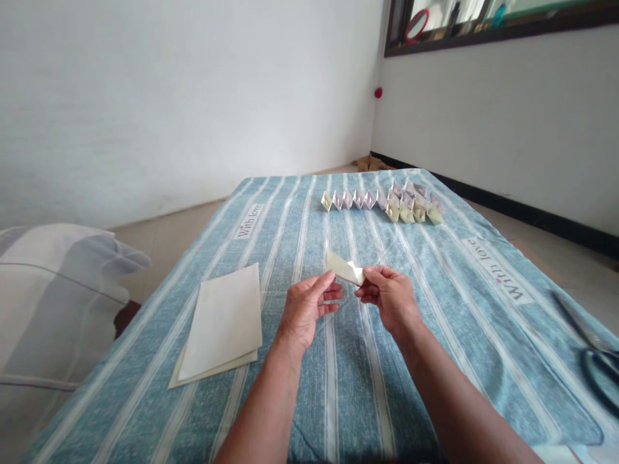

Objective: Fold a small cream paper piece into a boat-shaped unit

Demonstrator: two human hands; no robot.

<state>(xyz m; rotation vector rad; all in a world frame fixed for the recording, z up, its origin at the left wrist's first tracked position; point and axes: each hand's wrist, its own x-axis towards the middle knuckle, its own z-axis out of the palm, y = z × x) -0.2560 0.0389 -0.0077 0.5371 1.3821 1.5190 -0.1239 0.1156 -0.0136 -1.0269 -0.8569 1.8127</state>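
Writing: "With love" printed twice on the striped cloth (280, 258) over the surface, one label (249, 221) left of centre, slanting, the other label (498, 270) toward the right edge. Folded paper (342, 267), pale, sits mid-frame, held above the cloth. Right hand (389, 293): thumb and fingers pinch its right end. Left hand (309, 306): thumb at the paper's lower left edge, other fingers spread below; can't tell if it grips. Flat sheets (222, 322), overlapping, lie left of the hands, no readable text. Folded pieces (406, 200), pale purple and yellowish, stand in clustered rows, upper right of centre. Scissors (597, 351), dark-handled, far right, blurred. Round red-rimmed mirror (416, 26) behind the window, upper right.
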